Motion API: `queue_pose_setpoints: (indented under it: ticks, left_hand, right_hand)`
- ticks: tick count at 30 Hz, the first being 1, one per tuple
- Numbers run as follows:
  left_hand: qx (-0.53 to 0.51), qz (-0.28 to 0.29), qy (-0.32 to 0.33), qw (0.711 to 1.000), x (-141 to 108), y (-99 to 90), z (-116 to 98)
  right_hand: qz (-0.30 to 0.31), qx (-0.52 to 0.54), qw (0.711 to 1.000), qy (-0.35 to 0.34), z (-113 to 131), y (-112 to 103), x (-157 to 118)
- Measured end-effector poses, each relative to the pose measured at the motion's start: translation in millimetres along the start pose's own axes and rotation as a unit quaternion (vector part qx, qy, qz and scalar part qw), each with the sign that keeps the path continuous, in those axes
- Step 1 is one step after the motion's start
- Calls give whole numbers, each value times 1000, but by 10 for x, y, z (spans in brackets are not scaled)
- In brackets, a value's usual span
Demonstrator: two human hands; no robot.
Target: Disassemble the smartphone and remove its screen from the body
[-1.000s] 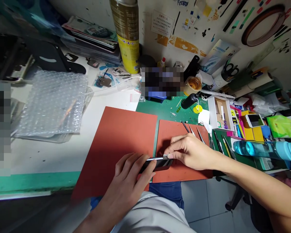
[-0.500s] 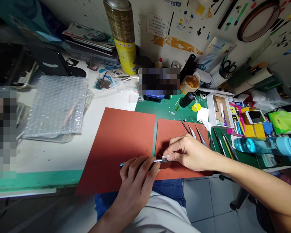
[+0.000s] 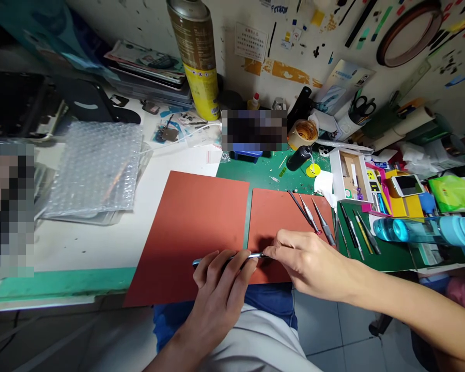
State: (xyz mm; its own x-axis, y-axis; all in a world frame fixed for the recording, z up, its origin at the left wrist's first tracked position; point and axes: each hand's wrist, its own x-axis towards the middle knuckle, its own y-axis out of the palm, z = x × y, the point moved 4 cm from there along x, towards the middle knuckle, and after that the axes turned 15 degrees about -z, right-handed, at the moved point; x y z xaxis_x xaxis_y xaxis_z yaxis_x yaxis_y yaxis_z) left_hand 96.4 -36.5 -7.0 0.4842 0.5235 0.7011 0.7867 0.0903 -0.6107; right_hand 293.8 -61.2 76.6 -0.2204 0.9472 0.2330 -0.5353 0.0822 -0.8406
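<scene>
Just above the front edge of the red mats I see a thin phone [image 3: 257,255] almost edge-on, its rim shiny and bluish at the left end. My left hand [image 3: 222,284] is wrapped over it, fingers bent across the near side and covering most of it. At the phone's right end, my right hand [image 3: 308,261] is closed in a pinch against the rim. Whatever those fingertips hold is hidden. Beyond the right hand, tweezers and slim metal tools [image 3: 323,222] lie across the right red mat [image 3: 269,206].
A larger red mat [image 3: 201,206] lies at left. Bubble wrap [image 3: 96,165] sits on the white tabletop. Behind stand a spray can [image 3: 197,62], a black bottle [image 3: 299,158] and a white box [image 3: 337,175]. On the right are pens and a blue water bottle [image 3: 430,230].
My right hand has shifted slightly down and turned, its fingers drawn closer together at the phone's end. The small silvery piece seen at its fingertips is now hidden. My left hand keeps its hold.
</scene>
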Motion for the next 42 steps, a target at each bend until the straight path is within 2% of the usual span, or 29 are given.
queue_pose_setpoints:
  ticks: [4, 11, 15, 18, 24, 31, 37, 42]
  left_hand:
    - [-1, 5, 1, 1000, 2, -1, 2]
    - [0, -8, 11, 1000, 27, -7, -15]
    - [5, -9, 15, 1000, 14, -6, -19]
    - [5, -11, 7, 1000, 3, -3, -18]
    - [1, -31, 15, 999, 28, 4, -48]
    - [2, -15, 33, 999, 70, 0, -61]
    - [14, -2, 42, 999, 84, 47, -88]
    - [17, -17, 32, 999, 110, 74, -103]
  right_hand:
    - [-38, -45, 998, -35, 56, -17, -109]
    - [-59, -60, 996, -18, 44, -32, -173]
    - [-67, -34, 997, 2, 22, -17, -210]
    - [-72, 7, 997, 34, -23, -7, -234]
    - [-38, 108, 981, 157, -160, 10, -186]
    - [-22, 178, 963, 199, -258, 19, -104]
    - [-28, 194, 963, 185, -308, 36, -99]
    - [-101, 149, 977, 119, -229, 11, -240]
